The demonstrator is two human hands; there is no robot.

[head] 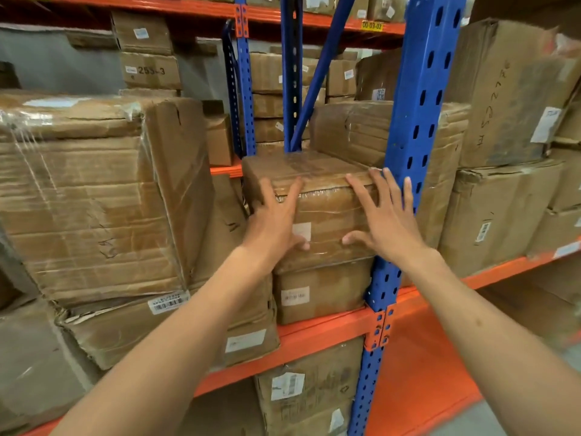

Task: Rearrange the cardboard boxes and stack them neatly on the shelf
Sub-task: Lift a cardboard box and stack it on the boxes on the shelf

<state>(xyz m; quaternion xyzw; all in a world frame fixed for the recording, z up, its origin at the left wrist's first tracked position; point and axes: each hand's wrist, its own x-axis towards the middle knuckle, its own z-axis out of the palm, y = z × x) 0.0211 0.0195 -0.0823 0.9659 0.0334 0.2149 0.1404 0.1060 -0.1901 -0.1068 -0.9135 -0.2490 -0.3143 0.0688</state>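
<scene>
Pressing a taped box into the stack

Spreading wide, the fingers of the left hand point(276, 221) lie flat and apart on the near face of a tape-wrapped cardboard box point(327, 199), fingertips reaching its top edge and the thumb beside a small white label point(301, 231). The right hand point(383, 218) mirrors it, fingers straight and splayed; its thumb and forefinger touch the same face, while the outer fingers lie over the blue upright post point(418, 127) just to the right. Neither hand curls round anything.

This box sits on top of a lower box point(320, 291), which rests on the orange shelf beam point(314, 335). Behind it and to the right stands a larger wrapped box point(349, 133), partly hidden by the post. To the left, a big box covered in clear film point(94, 196) leans on a crushed carton point(125, 332) carrying a barcode sticker. Farther back on the left, a carton marked 255-3 point(151, 70) stands in a stack.
</scene>
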